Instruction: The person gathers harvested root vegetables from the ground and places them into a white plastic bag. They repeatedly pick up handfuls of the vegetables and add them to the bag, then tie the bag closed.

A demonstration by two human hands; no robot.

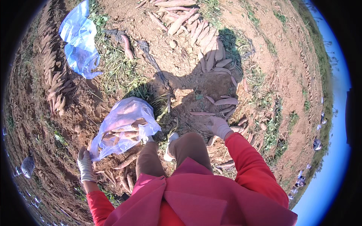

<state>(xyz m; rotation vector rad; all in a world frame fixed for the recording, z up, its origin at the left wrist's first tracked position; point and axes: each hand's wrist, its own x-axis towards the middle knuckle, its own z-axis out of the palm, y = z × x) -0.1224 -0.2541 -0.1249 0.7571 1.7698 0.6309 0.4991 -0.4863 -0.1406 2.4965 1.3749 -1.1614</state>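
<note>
A translucent plastic bag holding several sweet potatoes lies on the soil in front of my left leg. My left hand, in a pale glove, is at the bag's lower left edge and appears to grip its rim. In a similar glove, my right hand reaches down to the soil before my right knee. Its fingers are near a thin reddish sweet potato and just below a small group of others; whether it touches one I cannot tell.
A long pile of sweet potatoes curves away ahead, partly in my shadow. Another row runs along the left. A second plastic bag lies at the upper left. Loose sweet potatoes lie beside my legs, with cut vines around. Distant people are at the right.
</note>
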